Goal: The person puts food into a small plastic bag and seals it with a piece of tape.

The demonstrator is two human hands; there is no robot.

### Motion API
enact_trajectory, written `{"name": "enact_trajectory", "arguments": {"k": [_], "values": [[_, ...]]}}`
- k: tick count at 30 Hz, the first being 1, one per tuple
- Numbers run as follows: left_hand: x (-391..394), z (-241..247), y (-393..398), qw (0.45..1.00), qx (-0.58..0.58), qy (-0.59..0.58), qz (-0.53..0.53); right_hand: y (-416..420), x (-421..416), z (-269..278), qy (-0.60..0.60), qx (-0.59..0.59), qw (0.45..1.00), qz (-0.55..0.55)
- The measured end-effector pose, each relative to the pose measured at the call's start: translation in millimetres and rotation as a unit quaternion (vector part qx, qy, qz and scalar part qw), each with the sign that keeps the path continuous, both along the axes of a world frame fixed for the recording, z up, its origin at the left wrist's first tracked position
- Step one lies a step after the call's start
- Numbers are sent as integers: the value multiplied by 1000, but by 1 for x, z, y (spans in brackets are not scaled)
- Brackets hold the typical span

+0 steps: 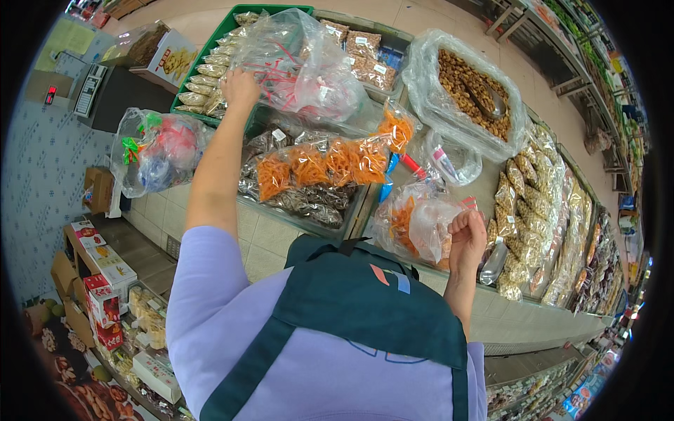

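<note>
My left hand [242, 90] reaches to the edge of a large clear plastic bag [329, 89] with red strips inside. Its fingertips are partly hidden, so its grip on the bag is unclear. Beneath that hand are small filled packets [202, 81] in a green crate [213, 39]. My right hand [468, 239] has curled fingers at the edge of a thin clear plastic bag [434, 223], which appears pinched there. Beside this bag lies a bag of orange dried strips [403, 223]. Several packets of orange strips [310, 164] rest on dark packets [321, 202] between my hands.
A metal scoop [487, 100] lies in a plastic-lined tub of brown nuts [453, 68]. Rows of packaged snacks [532, 210] and another scoop [494, 263] are at the right. A weighing scale [90, 90] and a bulging plastic bag [163, 150] stand at the left.
</note>
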State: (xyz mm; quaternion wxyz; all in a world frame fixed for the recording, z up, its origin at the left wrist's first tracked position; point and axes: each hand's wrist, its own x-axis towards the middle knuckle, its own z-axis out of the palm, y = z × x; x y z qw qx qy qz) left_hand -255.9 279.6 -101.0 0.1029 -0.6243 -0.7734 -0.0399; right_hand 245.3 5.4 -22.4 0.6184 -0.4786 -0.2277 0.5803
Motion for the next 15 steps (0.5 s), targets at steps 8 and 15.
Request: {"name": "enact_trajectory", "arguments": {"k": [8, 15], "values": [[-33, -1, -23, 997, -58, 51, -5, -32, 44, -16, -71, -24, 992, -98], [-3, 36, -96, 969, 243, 5, -33, -66, 100, -41, -417, -24, 901, -121]]}}
